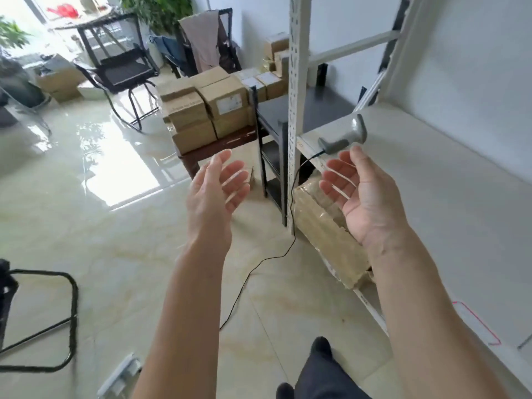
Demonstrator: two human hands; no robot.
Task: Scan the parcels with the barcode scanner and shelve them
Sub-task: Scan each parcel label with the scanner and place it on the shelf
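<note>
Both hands are empty — left hand (214,191) and right hand (355,194) have loose, spread fingers. The grey plastic barcode scanner (342,136) lies on the white shelf (431,180), just beyond the right hand. The brown cardboard parcels (207,108) sit stacked well left of the scanner — next, probably fetch one.

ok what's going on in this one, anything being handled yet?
Nothing is held. The person's left hand and right hand are both open and empty, raised in front of the white shelf. The barcode scanner lies near the shelf's front edge just beyond the right hand, cable trailing to the floor. The stacked parcels sit on a low table further back.
</note>
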